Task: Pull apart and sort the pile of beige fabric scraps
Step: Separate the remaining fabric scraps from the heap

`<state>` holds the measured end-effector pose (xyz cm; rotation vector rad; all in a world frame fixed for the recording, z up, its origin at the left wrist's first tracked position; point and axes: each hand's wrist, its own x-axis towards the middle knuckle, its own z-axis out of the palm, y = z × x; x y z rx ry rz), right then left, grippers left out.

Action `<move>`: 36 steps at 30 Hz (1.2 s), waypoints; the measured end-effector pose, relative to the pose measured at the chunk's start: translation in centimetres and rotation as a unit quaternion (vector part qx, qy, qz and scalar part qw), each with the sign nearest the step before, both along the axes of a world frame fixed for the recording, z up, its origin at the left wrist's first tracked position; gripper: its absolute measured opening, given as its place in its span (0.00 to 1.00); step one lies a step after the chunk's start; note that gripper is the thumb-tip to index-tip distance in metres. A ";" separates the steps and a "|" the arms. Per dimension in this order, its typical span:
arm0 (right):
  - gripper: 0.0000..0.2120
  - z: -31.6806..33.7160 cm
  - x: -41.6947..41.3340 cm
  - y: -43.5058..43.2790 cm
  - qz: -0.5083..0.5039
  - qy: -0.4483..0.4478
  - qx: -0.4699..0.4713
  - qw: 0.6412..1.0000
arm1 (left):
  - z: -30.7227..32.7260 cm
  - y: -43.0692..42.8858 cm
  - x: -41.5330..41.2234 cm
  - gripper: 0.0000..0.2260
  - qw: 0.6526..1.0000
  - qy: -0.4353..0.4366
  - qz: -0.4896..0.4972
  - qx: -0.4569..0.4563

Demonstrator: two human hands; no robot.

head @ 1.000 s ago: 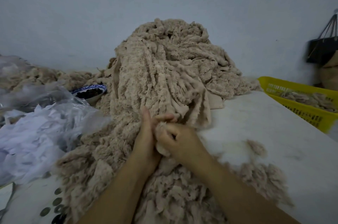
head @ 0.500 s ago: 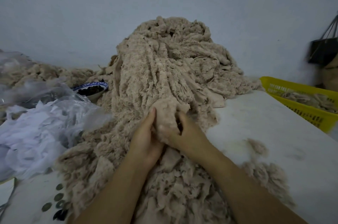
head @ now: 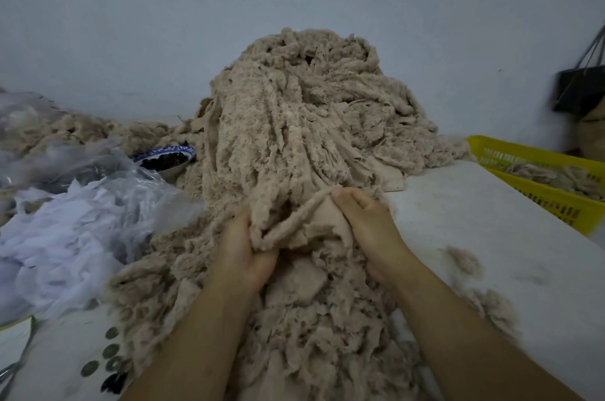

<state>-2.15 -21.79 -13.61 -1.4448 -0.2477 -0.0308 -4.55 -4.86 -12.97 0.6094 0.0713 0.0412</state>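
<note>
A pale wall (head: 131, 24) fills the space beyond both hands. Below it a white table (head: 474, 220) stretches out, bare to the right of the right hand. The pile of beige fabric scraps (head: 294, 125) takes up the middle of the table: it rises in a tall heap just past the hands, spreads under both wrists and runs on toward the person.

To the left of the left hand lies a clear plastic bag (head: 108, 178) over a mound of white cloth (head: 65, 237). Far to the right of the right hand, at the table's edge, a yellow basket (head: 540, 201) holds a few more beige scraps. A black bag (head: 579, 89) hangs on the wall above it. Beyond the left hand and off to its left, a blue-rimmed bowl (head: 167, 160) with something dark in it sits against the heap.

The hands hold one beige piece (head: 304, 224) between them, at the foot of the heap. The left hand (head: 244, 250) has its fingers curled into the piece's left end and grips it. The right hand (head: 366, 224) pinches the upper right edge between thumb and fingers.

A loose tuft (head: 463, 258) lies on the table just right of the right wrist. Near the left forearm sit some small dark round discs (head: 109, 351), possibly coins, though they are too blurred to tell.
</note>
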 end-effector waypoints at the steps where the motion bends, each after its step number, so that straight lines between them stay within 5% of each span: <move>1: 0.11 0.0 0.0 0.1 -0.002 -0.018 -0.021 1.000 | 0.0 -0.2 -0.3 0.17 0.995 -0.011 -0.007 0.096; 2: 0.12 0.1 -0.1 0.2 -0.013 -0.040 -0.052 0.998 | -0.1 -0.6 -0.4 0.18 0.969 -0.024 -0.001 0.244; 4: 0.12 0.0 0.0 0.3 -0.032 -0.082 -0.103 0.991 | -0.4 -1.7 -0.8 0.18 0.850 -0.052 0.030 0.523; 5: 0.11 -0.1 0.0 0.3 -0.028 -0.094 -0.112 0.989 | -0.7 -2.2 -0.9 0.19 0.800 -0.070 0.029 0.595; 6: 0.11 0.0 -0.1 0.3 -0.023 -0.101 -0.111 0.988 | -1.1 -2.6 -0.9 0.20 0.786 -0.080 0.029 0.613; 7: 0.10 0.0 -0.1 0.1 -0.020 -0.112 -0.109 0.987 | -1.2 -2.7 -1.0 0.20 0.803 -0.077 0.032 0.590; 10: 0.05 0.1 -0.2 -0.5 -0.001 -0.157 -0.195 0.968 | -0.5 -1.7 -0.9 0.16 0.939 -0.034 0.017 0.342; 13: 0.12 -0.9 0.1 -0.4 0.012 -0.218 -0.391 0.894 | 0.1 -0.2 -0.5 0.18 0.990 -0.015 -0.028 0.140; 15: 0.13 -1.0 0.1 -0.4 -0.013 -0.206 -0.362 0.909 | 0.3 0.0 -0.6 0.14 0.993 0.008 -0.052 0.107; 19: 0.10 -0.1 0.2 -0.7 -0.052 0.012 -0.089 0.995 | -0.1 0.0 -0.5 0.06 0.994 0.042 -0.066 0.075; 22: 0.15 -0.3 0.8 -0.4 -0.003 0.107 0.059 0.992 | -0.4 -0.1 -0.3 0.07 0.992 0.040 -0.091 0.081; 26: 0.17 0.0 0.5 0.0 0.019 0.086 0.100 0.991 | -0.7 -0.3 -0.3 0.16 0.986 0.021 -0.121 0.112; 29: 0.19 0.1 0.4 -0.3 -0.021 0.074 0.034 0.996 | -0.7 -1.0 -0.6 0.13 0.981 -0.003 -0.118 0.152; 32: 0.16 0.6 -1.0 0.1 -0.043 -0.038 -0.150 0.987 | -0.6 -2.0 -0.6 0.11 0.983 -0.015 -0.083 0.166; 36: 0.36 0.1 -1.3 1.5 0.047 -0.157 -0.370 0.914 | 0.5 -2.5 -0.3 0.22 0.991 -0.016 -0.063 0.119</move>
